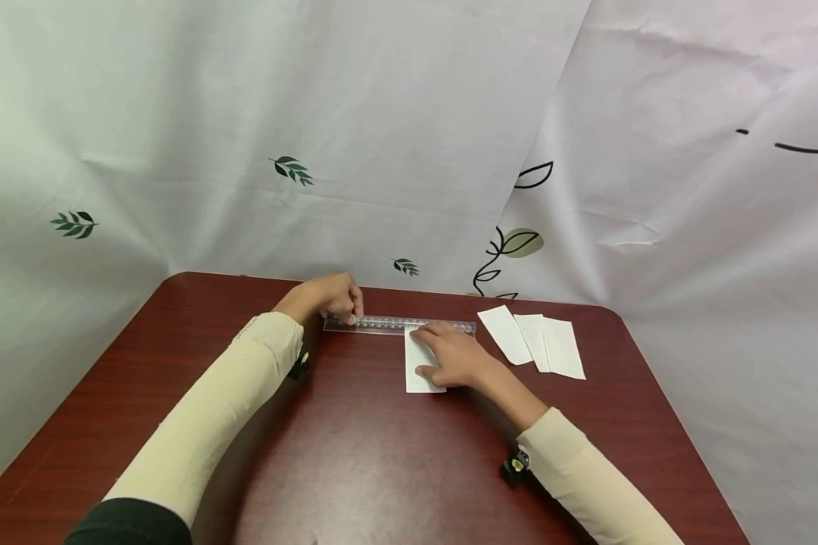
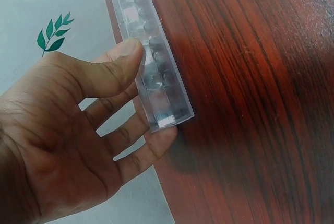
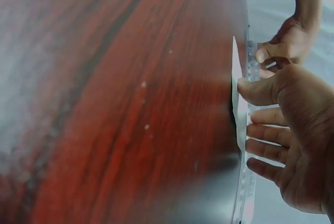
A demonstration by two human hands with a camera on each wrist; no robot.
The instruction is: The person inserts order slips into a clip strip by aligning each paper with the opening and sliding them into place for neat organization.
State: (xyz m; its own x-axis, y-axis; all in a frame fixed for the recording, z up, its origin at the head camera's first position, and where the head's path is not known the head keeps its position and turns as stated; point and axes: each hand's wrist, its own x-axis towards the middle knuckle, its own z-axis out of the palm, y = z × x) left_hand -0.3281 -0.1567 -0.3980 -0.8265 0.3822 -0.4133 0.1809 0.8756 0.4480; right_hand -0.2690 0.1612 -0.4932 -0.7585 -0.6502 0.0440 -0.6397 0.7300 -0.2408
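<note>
Where the right hand (image 1: 451,354) is laid, the white paper slip (image 1: 413,354) is found directly beneath it, set at roughly a right angle to the clear plastic strip (image 1: 382,324); on this crossing the work is judged to hinge. The slip's long axis is pointed from the near side of the desk (image 1: 354,454) towards its far edge, while the strip is stretched left to right, roughly along that edge. The slip's far end is met with the strip, though whether it is laid over or under cannot be told. It is reached more nearly by the right hand, whose fingers are spread loosely and fairly straight, with the thumb kept apart and rested on the paper; nothing is seen to be gripped by it. By the left hand (image 1: 335,295), the strip's left end is pinched narrowly, the thumb being placed on one side and the fingers on the other. Farther out, towards the desk's far right corner, three loose slips (image 1: 533,337) are fanned side by side, and beyond the far edge a leaf-printed cloth (image 1: 395,136) is hung
</note>
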